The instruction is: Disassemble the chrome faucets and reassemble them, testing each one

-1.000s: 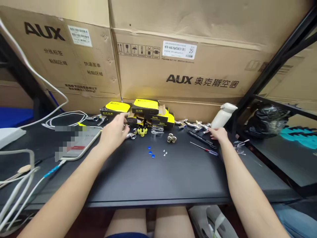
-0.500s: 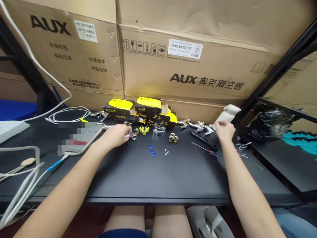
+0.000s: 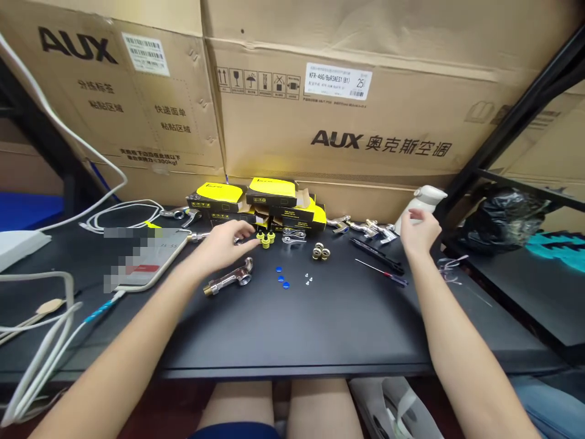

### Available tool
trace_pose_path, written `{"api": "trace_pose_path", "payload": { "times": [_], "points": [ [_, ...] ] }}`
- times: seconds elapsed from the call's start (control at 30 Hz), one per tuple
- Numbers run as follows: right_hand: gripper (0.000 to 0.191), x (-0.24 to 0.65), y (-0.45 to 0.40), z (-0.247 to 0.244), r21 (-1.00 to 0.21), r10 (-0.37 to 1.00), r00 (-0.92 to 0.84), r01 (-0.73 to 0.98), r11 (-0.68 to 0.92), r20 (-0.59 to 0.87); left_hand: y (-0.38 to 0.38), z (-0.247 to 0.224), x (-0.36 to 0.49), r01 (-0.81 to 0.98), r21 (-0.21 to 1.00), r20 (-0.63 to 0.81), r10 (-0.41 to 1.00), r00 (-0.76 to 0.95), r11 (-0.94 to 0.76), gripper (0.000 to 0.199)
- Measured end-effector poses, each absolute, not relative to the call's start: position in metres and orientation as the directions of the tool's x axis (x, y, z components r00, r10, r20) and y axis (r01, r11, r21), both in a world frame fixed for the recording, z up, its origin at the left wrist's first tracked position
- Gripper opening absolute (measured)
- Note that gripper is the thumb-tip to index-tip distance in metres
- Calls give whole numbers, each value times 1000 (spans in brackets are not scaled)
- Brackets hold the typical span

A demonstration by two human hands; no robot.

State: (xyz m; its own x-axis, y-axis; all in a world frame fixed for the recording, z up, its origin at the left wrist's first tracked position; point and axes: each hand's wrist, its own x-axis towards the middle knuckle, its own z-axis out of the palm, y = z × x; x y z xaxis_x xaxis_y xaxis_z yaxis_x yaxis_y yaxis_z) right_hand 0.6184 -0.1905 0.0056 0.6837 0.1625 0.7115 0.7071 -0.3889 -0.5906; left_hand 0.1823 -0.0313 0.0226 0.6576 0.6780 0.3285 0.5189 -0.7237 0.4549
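My left hand (image 3: 225, 245) hovers above the table with thumb and fingers apart, holding nothing. Just in front of it, a chrome faucet body (image 3: 228, 280) with a brass threaded end lies on the black table. Beyond the left fingertips stand yellow valve cartridges (image 3: 265, 240), beside chrome levers (image 3: 293, 238). My right hand (image 3: 419, 233) is closed in a loose curl before a white bottle (image 3: 427, 196); whether anything is between its fingers is hidden. Blue caps (image 3: 280, 278), tiny screws (image 3: 308, 280) and brass rings (image 3: 321, 252) lie mid-table.
Yellow-and-black boxes (image 3: 272, 194) are stacked at the back against large cartons (image 3: 269, 128). Several chrome handles (image 3: 365, 228), a black pen-like tool (image 3: 377, 256) and a screwdriver (image 3: 381, 272) lie toward the right. A phone (image 3: 158, 262) with a white cable is at left.
My left hand has let go of the chrome faucet body, which now lies nearer the front, and its fingers have opened. The right hand stays near the bottle, slightly turned.
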Motion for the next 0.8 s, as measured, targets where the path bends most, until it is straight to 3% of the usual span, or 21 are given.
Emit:
{"api": "trace_pose_path", "payload": {
  "times": [0.07, 0.17, 0.6, 0.8],
  "points": [
    [27, 618, -189, 5, -585, 169, 675, 718, -377, 719, -32, 11, 199, 493, 277, 452, 564, 691, -825, 37],
    [26, 616, -188, 3, -575, 178, 660, 734, -361, 730, -31, -2, 212, 454, 233, 461, 509, 727, -860, 31],
    [27, 599, -182, 3, -532, 208, 593, 798, -284, 778, -31, 1, 205, 467, 325, 291, 557, 778, -823, 20],
    [28, 589, -182, 9, -514, 219, 555, 829, -218, 803, -31, 1, 203, 490, 446, 278, 636, 720, -749, 19]
  ]
}}
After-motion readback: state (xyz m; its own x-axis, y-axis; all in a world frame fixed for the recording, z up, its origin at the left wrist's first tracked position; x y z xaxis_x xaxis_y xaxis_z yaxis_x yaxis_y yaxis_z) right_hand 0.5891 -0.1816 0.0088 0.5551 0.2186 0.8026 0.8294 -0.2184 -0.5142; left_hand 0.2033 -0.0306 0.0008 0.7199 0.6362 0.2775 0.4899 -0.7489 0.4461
